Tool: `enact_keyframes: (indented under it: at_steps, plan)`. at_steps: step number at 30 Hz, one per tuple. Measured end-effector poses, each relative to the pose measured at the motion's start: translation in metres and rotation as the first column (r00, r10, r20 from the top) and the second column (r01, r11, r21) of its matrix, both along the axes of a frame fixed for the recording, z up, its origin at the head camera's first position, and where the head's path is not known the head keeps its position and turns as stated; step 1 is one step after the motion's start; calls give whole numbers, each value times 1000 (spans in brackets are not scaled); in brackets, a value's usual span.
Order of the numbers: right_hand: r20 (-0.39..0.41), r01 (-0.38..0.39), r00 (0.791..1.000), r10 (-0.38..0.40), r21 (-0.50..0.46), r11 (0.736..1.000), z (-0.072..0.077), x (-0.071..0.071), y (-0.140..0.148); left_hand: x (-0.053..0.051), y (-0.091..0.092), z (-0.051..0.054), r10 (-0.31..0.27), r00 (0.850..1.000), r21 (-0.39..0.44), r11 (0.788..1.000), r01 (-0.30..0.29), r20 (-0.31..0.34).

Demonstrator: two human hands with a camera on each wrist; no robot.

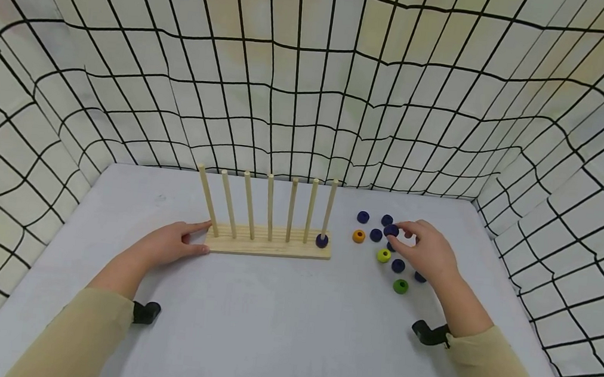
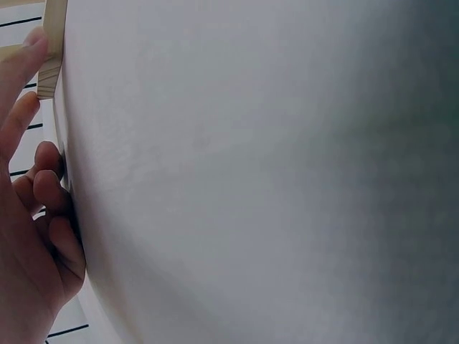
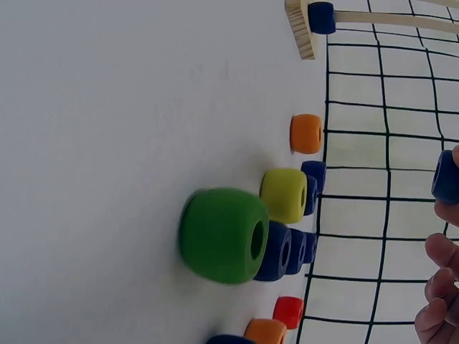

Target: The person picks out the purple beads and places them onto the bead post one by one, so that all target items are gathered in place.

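A wooden peg board (image 1: 270, 249) with several upright pegs stands toward the back of the table. My left hand (image 1: 170, 243) holds its left end, thumb at the front corner and index finger at the rear. One dark blue bead (image 1: 321, 241) sits at the foot of the rightmost peg. To the right, my right hand (image 1: 431, 251) pinches another dark blue bead (image 3: 446, 178) between thumb and index finger, raised above the table in the right wrist view. Below and around it lie loose beads: several dark blue, an orange bead (image 1: 359, 236), a yellow bead (image 1: 384, 255) and a green bead (image 1: 400, 286).
A white table (image 1: 268, 323) carries everything. Black grid netting (image 1: 294, 92) over pale walls rises behind and at both sides. In the right wrist view, a red bead (image 3: 288, 312) and a second orange bead (image 3: 265, 332) lie past the green one.
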State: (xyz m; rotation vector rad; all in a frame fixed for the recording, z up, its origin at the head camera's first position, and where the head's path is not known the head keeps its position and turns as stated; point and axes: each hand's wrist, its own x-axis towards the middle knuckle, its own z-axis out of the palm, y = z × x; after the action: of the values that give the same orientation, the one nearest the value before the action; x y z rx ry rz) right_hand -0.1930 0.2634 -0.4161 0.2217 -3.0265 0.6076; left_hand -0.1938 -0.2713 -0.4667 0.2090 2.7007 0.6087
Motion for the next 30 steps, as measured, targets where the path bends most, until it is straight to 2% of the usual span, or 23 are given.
enact_keyframes:
  at_steps: [9,21,30]
  plan:
    - [6,6,1000,-5,-55,998,6,0,-12,0,2,2,-2,1000,-1,1000,2,9]
    - [-30,-30,999,26,-138,990,21,-3,-32,-1,2,1,0,1000,-1,1000,0,9]
    - [-27,-29,999,24,-223,974,31,-6,-48,1,2,2,-7,1000,-3,1000,7,-1]
